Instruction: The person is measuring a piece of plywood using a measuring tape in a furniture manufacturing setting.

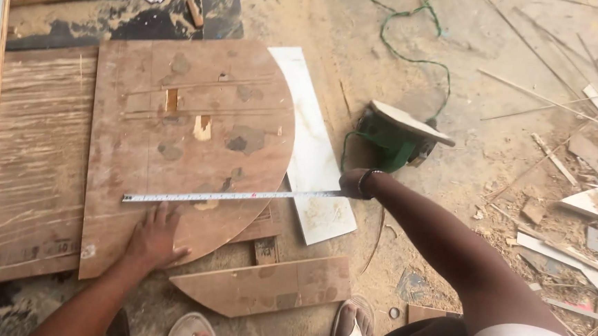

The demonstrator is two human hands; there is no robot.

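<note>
Tape measure [231, 196] spans the rounded plywood [189, 147], right hand [353, 183] grip closed on it, left hand [153, 238] flat, green saw [394, 143] beside.

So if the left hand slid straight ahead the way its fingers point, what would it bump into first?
Probably the stretched metal measuring tape. The left hand lies flat on the rounded brown plywood board, fingers pointing up the board, and the tape crosses just beyond the fingertips.

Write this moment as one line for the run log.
left hand: flat on plywood panel | right hand: holds tape measure across panel
</note>
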